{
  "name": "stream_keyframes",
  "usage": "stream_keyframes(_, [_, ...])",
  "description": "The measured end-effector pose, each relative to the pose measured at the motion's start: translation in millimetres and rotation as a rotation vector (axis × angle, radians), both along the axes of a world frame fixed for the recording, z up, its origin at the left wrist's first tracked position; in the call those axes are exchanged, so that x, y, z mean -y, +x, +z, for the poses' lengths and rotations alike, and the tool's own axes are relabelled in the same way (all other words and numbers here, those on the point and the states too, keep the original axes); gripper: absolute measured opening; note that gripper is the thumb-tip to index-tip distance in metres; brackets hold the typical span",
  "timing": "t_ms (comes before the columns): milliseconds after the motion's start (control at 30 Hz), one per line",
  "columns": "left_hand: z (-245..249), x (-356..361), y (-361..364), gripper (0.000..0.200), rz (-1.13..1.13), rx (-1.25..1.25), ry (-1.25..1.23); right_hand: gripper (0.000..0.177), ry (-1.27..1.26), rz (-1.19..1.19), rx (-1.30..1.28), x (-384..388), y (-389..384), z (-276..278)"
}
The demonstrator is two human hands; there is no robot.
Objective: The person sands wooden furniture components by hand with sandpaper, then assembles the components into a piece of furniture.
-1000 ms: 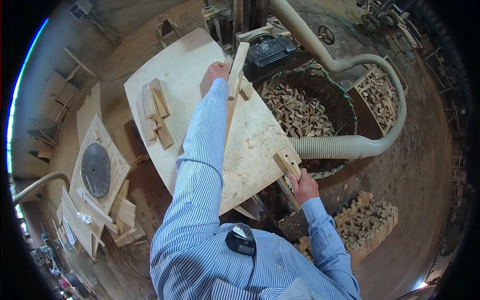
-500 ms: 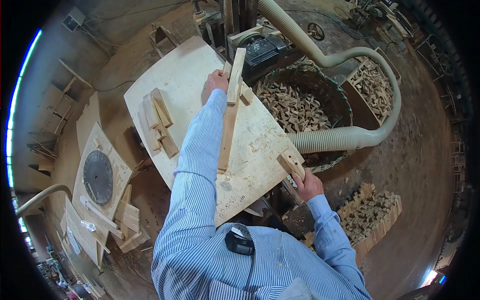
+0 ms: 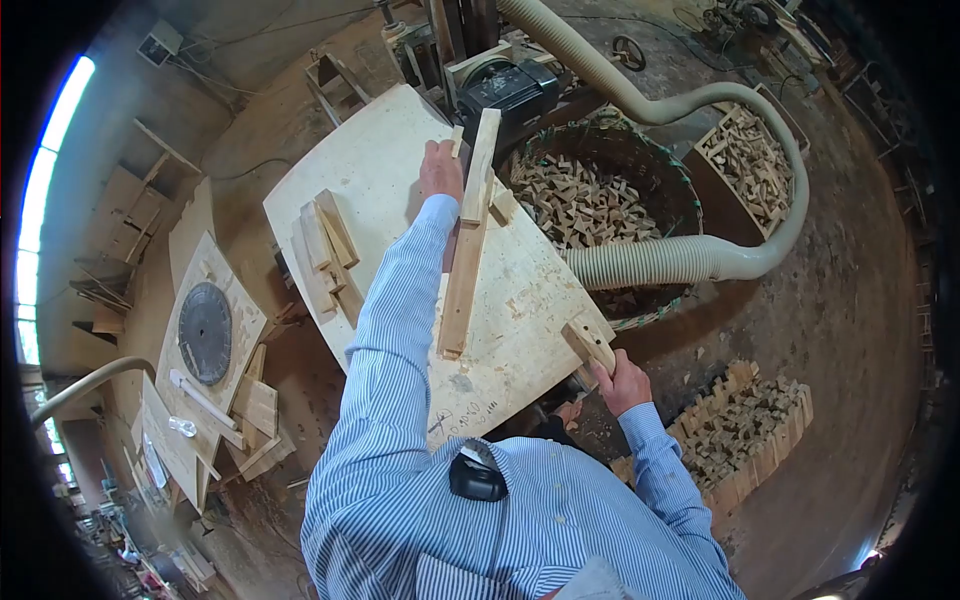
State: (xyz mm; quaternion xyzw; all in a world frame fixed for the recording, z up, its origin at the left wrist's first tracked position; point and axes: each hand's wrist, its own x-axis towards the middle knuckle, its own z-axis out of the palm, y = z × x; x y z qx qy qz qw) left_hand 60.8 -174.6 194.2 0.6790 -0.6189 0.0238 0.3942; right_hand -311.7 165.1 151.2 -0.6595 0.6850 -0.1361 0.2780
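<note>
Closest to the camera, a blue striped shirt fills the lower frame, with a small black device clipped at the chest. Just beyond it, the right hand reaches to the near right edge of a pale plywood table. Its fingers are curled tight around a short wooden block that sits on that edge.

A long slat of pale, raw wood lies flat along the middle of the table, running away from the person. At its far end the left arm is stretched out, and the left hand grips a short slat of the same pale wood, fingers closed on its side. This slat overlaps the far end of the long one and points toward the table's far edge.

Left of the arm, a loose pile of wood pieces rests on the table. Beyond the table's right edge stands a round basket full of small offcuts, with a thick ribbed hose curving across its near rim. Past the far edge sits a dark motor.
</note>
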Motion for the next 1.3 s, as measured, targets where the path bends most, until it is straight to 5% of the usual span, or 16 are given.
stream_keyframes(133, [-17.3, -28.1, -2.8, 0.025, -0.196, -0.011, -0.037, 0.047, 0.027, 0.000, -0.006, -17.8, -10.3, -1.4])
stream_keyframes(333, [-31.5, -24.1, -3.9, 0.023, 0.138, -0.268, 0.171, 0.045, 0.006, 0.018, 0.005, -36.5, -25.6, -5.4])
stream_keyframes(500, [-27.4, -23.3, -27.8, 0.013, 0.120, -0.785, 0.301, 0.045, 0.002, 0.014, -0.002, -45.8, -33.0, -7.5])
stream_keyframes(1300, [-22.4, 41.7, -7.6, 0.008, 0.246, -0.834, 0.279, 0.041, -0.001, 0.028, 0.005, -13.4, -7.9, -5.5])
